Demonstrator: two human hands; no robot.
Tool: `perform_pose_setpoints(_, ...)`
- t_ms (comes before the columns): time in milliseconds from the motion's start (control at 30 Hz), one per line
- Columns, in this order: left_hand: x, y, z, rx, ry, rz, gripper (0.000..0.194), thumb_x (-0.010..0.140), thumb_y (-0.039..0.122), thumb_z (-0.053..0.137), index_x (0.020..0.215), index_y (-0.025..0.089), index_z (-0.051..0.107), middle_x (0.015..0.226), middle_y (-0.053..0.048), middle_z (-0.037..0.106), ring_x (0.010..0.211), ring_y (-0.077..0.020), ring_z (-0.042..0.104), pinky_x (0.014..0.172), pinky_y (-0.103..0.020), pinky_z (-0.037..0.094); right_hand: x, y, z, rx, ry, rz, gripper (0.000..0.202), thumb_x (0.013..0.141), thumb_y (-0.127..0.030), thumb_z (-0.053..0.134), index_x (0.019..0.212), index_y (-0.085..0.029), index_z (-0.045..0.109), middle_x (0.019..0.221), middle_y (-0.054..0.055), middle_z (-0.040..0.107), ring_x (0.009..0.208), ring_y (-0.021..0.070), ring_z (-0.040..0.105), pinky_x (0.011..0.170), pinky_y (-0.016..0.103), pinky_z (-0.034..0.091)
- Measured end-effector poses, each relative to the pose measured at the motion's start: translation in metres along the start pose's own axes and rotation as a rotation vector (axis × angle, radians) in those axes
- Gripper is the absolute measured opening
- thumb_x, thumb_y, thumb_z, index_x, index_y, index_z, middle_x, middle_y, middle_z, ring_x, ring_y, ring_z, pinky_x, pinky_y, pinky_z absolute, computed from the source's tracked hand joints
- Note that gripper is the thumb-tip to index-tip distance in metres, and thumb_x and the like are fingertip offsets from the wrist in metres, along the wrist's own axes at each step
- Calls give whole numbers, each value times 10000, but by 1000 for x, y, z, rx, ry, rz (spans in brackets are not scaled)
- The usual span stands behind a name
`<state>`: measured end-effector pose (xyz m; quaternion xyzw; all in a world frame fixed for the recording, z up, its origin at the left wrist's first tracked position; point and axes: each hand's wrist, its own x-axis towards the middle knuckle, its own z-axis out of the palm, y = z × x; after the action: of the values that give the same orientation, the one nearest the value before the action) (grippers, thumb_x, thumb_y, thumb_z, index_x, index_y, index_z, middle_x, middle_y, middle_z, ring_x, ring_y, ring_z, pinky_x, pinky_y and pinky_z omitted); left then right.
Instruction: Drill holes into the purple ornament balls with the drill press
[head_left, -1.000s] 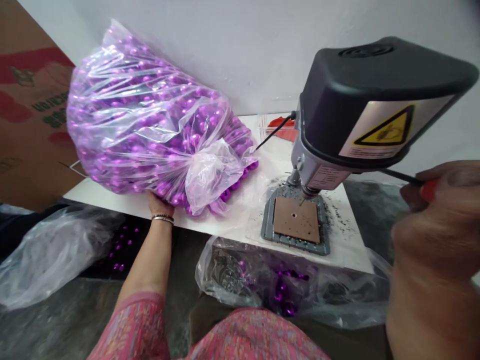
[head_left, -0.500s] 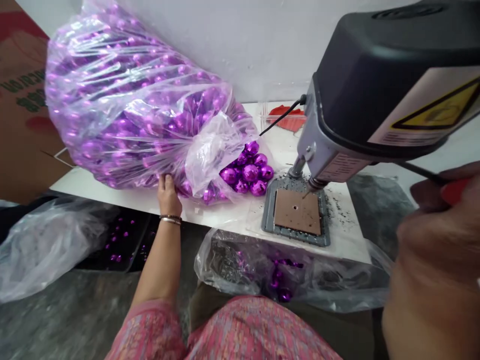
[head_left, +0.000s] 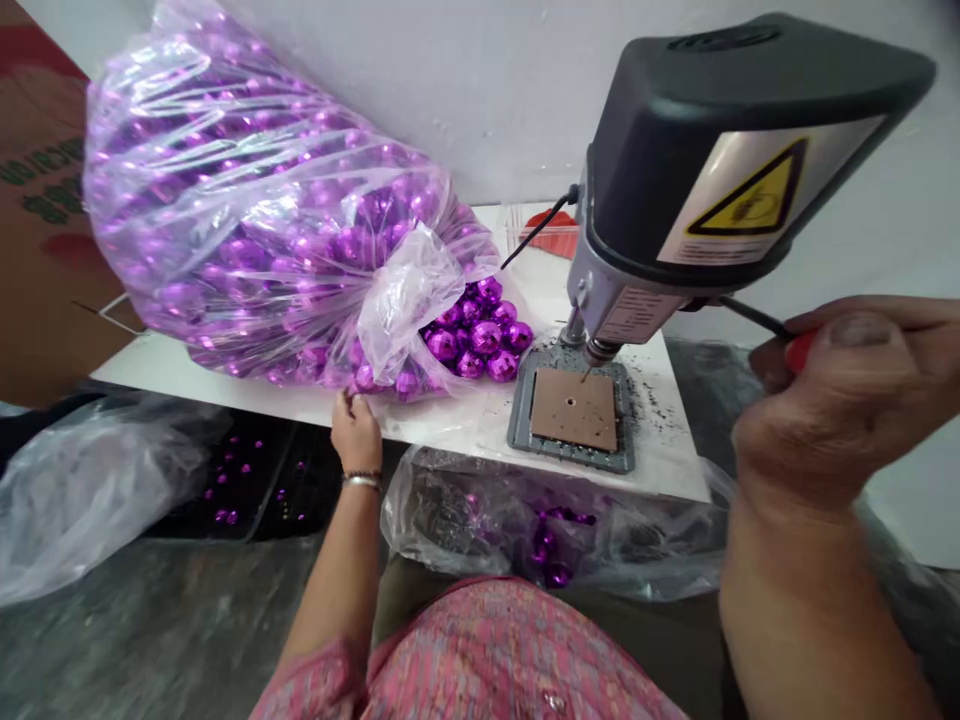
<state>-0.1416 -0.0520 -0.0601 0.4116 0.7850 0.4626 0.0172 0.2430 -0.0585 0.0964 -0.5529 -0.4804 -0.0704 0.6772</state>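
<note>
My left hand is at the front edge of the table, its fingertips against the lower edge of a big clear bag full of shiny purple balls. Whether its curled fingers grip the plastic is unclear. Loose purple balls spill from the bag's mouth. On the right, my right hand is closed around the red-knobbed lever of a drill press. Under its bit lies a brown square plate with a small hole, on a grey metal base.
Black shavings dot the white table beside the base. An open plastic bag with purple balls hangs below the front edge. A cardboard box stands left, above another clear bag. Behind the drill is a red item in a clear container.
My left hand has moved right and down along the bag's lower edge. The view has shifted, bringing the drill and my right hand further into the picture; the right hand stays on the lever.
</note>
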Motion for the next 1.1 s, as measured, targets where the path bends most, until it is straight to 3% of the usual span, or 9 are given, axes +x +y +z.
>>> perform_pose_setpoints(67,-35,11,1,14,23,123,343,970,358,509,1177,146,683,1045,-137,739,998,-241,691,989,-415,539,-1,0,-1,-4,-13,3,477,891,-567,379,729,-133,493,580,-35,369,530,10,384,662,249,402)
perform_pose_setpoints(167,-64,48,18,-158,-204,380,314,968,367,540,1160,163,683,1046,-114,745,898,-196,699,879,-352,576,-2,1,-2,-9,-19,24,464,894,-540,388,740,-123,519,596,-27,393,553,13,407,682,249,419)
perform_pose_setpoints(233,-60,83,38,-206,-343,438,378,940,318,588,1279,156,629,1183,-143,733,907,-195,708,898,-366,582,-3,3,-3,-4,-29,49,467,891,-547,401,767,-122,549,600,-24,416,548,22,429,660,248,412)
perform_pose_setpoints(333,-35,134,69,-130,-422,393,617,852,222,702,1427,93,520,1399,-235,634,1276,-298,633,1107,-441,493,-4,7,-5,1,-47,75,461,870,-562,433,806,-133,590,589,-20,434,541,43,454,614,244,374)
perform_pose_setpoints(467,-6,173,92,58,-607,258,824,801,204,771,1518,43,399,1444,-295,581,1366,-367,576,1130,-469,460,-4,10,-7,-55,-33,93,432,815,-530,449,759,-135,613,585,0,443,536,41,432,602,250,360)
perform_pose_setpoints(567,-3,176,90,90,-673,215,737,823,262,767,1467,89,454,1363,-256,640,1294,-374,624,1102,-492,466,-4,8,-7,-81,-26,106,386,777,-478,448,721,-136,619,579,10,444,545,33,420,612,249,363)
perform_pose_setpoints(700,-18,165,69,-235,-665,202,735,769,330,826,1380,161,454,1269,-170,663,1148,-293,671,1006,-432,519,-1,-1,-6,-77,-38,94,323,779,-399,451,703,-122,601,652,25,539,647,32,494,663,241,386)
perform_pose_setpoints(900,-43,150,52,-792,-1297,-71,759,746,513,825,1347,226,461,1020,-46,673,712,-119,646,604,-233,452,32,-27,-1,-71,-93,44,360,914,-366,413,688,-110,530,679,-22,478,713,-10,463,707,233,302)
perform_pose_setpoints(1100,-50,158,62,-664,-1284,-91,714,848,498,731,1463,216,503,1044,-55,674,717,-111,621,631,-243,456,82,-31,25,48,-184,124,301,930,-214,421,641,-129,427,618,-48,393,623,-16,390,674,229,265)
